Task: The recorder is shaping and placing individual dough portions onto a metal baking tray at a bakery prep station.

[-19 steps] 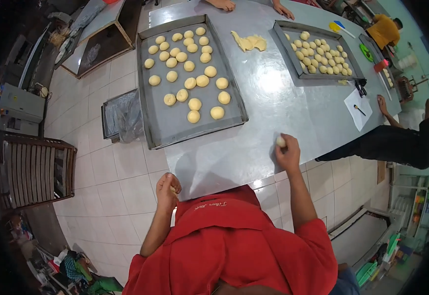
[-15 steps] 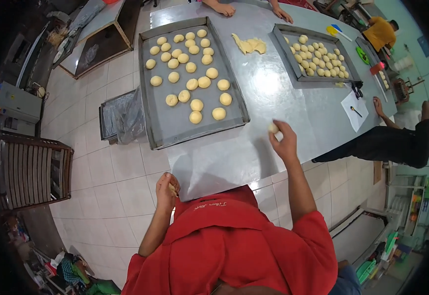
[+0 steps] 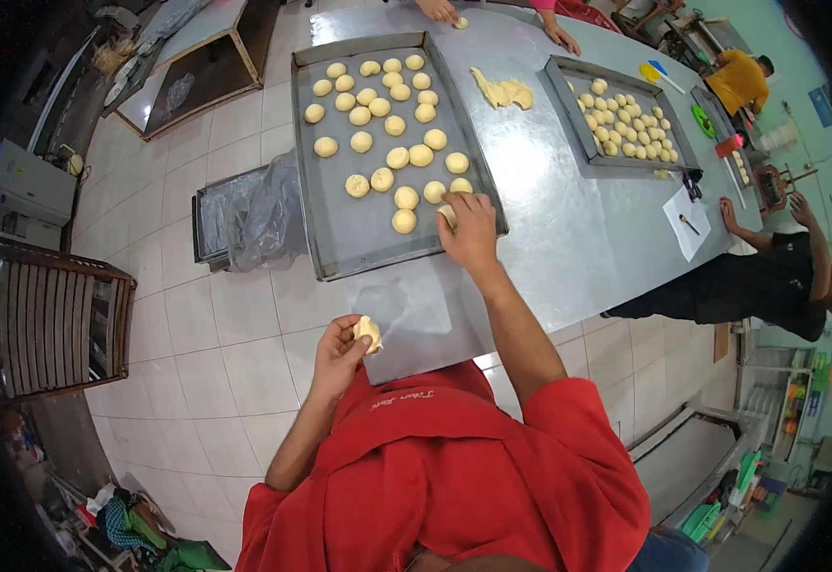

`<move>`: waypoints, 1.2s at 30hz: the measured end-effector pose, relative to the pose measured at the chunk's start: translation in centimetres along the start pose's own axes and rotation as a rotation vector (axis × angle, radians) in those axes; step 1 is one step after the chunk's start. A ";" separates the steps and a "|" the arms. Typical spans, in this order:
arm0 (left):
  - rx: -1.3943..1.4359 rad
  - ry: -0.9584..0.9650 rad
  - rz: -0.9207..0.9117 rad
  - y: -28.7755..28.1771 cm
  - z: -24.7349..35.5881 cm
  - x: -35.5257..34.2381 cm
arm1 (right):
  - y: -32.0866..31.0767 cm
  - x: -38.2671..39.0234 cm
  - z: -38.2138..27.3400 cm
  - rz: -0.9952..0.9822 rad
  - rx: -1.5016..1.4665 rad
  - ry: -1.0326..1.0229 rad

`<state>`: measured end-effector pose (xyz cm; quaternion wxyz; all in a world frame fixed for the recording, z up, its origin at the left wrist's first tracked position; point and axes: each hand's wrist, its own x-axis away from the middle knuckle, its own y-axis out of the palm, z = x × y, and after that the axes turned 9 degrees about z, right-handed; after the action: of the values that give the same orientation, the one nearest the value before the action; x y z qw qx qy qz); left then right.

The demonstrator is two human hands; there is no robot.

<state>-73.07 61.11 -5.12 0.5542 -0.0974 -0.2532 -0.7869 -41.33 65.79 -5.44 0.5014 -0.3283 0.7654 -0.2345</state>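
A long steel counter carries two baking trays: a large one just in front of the person, dotted with pale round dough balls in loose rows, and a smaller tray farther along, packed with little dough pieces. Between the two trays lies an unshaped lump of dough. A sheet of paper with a pen rests near the counter's right edge, where another person in black leans in, and other people's hands work at the far end. On the tiled floor to the left stand a low tray covered in crumpled plastic and a slatted rack. The right hand reaches over the near right corner of the large tray, fingers curled around a dough ball that it sets on the tray beside the others; the hand hides most of it. The left hand is held close to the red shirt, off the counter's edge, fingertips pinching a small, rough, cream-coloured piece of dough.
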 end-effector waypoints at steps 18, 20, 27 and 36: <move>-0.104 0.221 -0.367 11.6 0.6 -5.3 | -11.6 10.7 7.2 -0.018 -0.416 0.714; -0.115 0.236 -0.325 11.3 -0.1 -5.9 | -14.2 12.2 12.7 0.147 -0.185 0.720; -0.238 0.290 -0.078 17.6 -1.3 -6.3 | -21.3 12.7 29.8 0.050 0.330 0.228; -0.302 0.282 -0.215 34.9 -4.4 -11.7 | -14.8 6.0 30.5 -0.047 -0.011 0.161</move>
<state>-36.06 59.56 -3.82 0.4761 -0.0407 -0.0614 -0.8763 -10.98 50.52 -10.72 0.4308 -0.3290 0.7966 -0.2676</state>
